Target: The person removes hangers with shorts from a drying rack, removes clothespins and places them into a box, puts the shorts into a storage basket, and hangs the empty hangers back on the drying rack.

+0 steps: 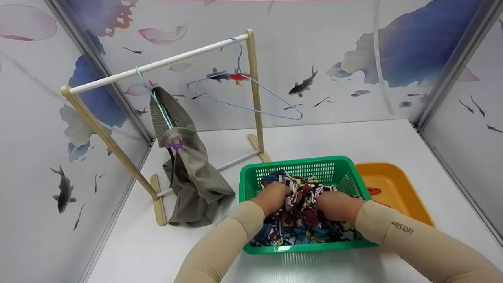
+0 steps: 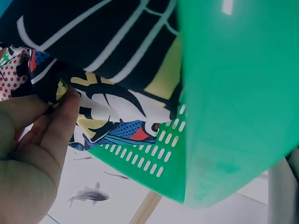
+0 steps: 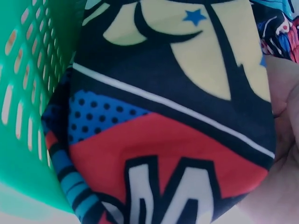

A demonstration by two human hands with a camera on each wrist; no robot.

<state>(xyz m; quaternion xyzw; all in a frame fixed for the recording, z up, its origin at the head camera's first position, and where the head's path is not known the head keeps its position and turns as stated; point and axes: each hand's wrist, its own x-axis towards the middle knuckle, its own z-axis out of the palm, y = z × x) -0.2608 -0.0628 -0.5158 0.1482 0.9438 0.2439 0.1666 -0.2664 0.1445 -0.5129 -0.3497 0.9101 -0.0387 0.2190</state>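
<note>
Pinching the patterned cloth, the left hand faces the right hand, whose hidden fingers leave its grip unclear; the cloth lies bunched between them inside the green basket, its long axis unreadable.

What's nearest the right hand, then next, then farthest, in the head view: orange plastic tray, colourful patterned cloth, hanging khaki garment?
1. Colourful patterned cloth, touching the right hand.
2. Orange plastic tray, at right.
3. Hanging khaki garment, far left.
</note>
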